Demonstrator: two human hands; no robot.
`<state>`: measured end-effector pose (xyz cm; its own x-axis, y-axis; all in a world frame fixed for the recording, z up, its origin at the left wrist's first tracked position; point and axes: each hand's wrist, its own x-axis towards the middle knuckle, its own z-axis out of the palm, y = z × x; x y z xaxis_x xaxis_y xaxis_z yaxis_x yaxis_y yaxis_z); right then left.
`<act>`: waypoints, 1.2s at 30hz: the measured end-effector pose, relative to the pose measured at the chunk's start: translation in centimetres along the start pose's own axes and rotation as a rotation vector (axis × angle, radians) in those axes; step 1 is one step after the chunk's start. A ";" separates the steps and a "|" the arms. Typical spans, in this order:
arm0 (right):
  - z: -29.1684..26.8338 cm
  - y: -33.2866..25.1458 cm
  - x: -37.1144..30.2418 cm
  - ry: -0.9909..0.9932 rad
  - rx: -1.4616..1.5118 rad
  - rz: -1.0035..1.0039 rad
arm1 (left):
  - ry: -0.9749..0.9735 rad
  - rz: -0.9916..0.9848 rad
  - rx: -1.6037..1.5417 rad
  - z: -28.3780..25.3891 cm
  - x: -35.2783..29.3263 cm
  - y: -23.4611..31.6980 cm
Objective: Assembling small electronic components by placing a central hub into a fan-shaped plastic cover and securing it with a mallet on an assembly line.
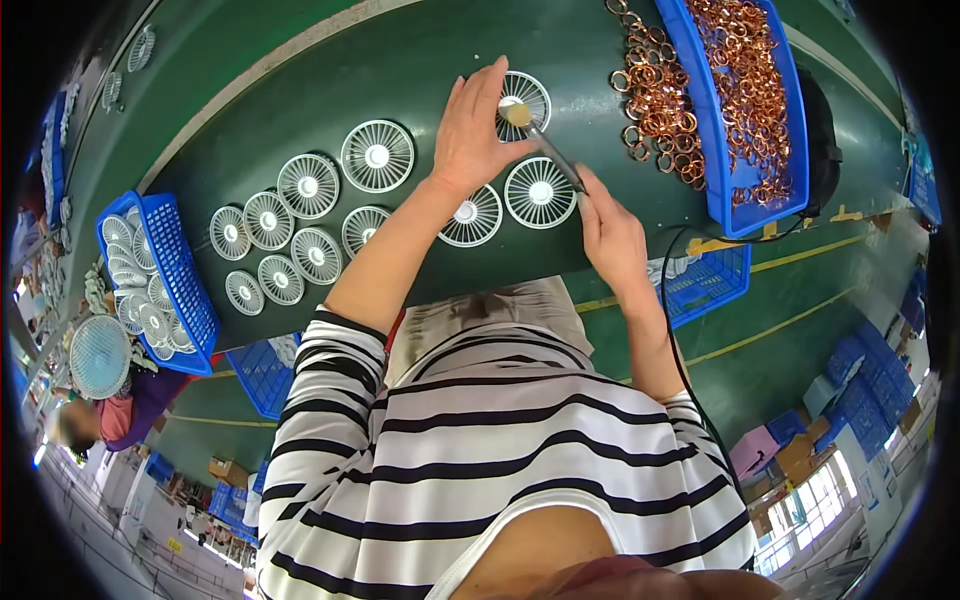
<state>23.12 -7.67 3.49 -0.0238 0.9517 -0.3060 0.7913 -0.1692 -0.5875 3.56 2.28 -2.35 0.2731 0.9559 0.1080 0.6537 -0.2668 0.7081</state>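
Note:
My right hand point(613, 238) is closed round the dark handle of a small mallet point(556, 158). Its yellowish head covers part of the hub of a white spoked disc point(537, 91) on the green table. My left hand point(470, 140) lies along that disc's left side, index finger at the far rim and thumb at the near rim, holding it. Closer to me is another white spoked disc point(541, 195), left of my right hand. Partly behind my left forearm is a further spoked disc point(472, 222). Several similar discs point(377, 142) lie in rows to the left.
A blue bin point(712, 150) of copper-coloured rings stands at the right, with loose rings point(655, 90) beside it. At the left, a blue basket point(185, 270) holds more discs. A black cable point(672, 330) hangs near my right arm. Another person point(115, 415) is at the far left.

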 end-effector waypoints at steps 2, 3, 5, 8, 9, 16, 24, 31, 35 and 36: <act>-1.1 -0.1 0.0 0.087 0.084 -0.056 | 0.001 -0.043 -0.007 0.4 -0.1 0.2; -1.8 -0.7 0.1 0.174 0.167 -0.122 | 0.004 -0.051 -0.003 0.4 0.1 0.1; -3.3 -2.2 -0.4 0.229 0.410 -0.102 | 0.019 -0.045 -0.005 0.4 0.0 -0.1; -1.5 -1.0 1.5 -0.023 0.020 0.015 | 0.034 -0.057 -0.014 0.2 0.0 0.4; -1.4 -0.8 1.7 -0.029 0.022 -0.006 | 0.038 -0.078 -0.066 0.1 0.3 0.2; -2.3 -3.8 0.6 -0.008 0.238 -0.095 | 0.125 0.039 0.186 -8.0 -5.0 -2.6; 3.7 -8.0 1.4 -0.122 0.195 -0.320 | 0.095 -0.100 0.211 -10.8 -9.0 -7.2; 4.8 -10.5 0.7 -0.052 0.184 -0.364 | 0.106 -0.154 0.181 -10.6 -9.5 -7.3; 6.5 -9.4 1.8 -0.166 -0.187 -0.253 | 0.136 -0.020 0.269 -12.3 -10.7 -8.0; 6.5 -9.2 1.9 -0.129 -0.127 -0.269 | 0.185 -0.006 0.369 -13.3 -11.3 -8.7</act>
<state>11.85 -5.95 3.43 -0.3130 0.9163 -0.2500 0.8157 0.1246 -0.5648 -14.62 -4.59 -0.47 0.1591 0.9545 0.2520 0.8735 -0.2551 0.4146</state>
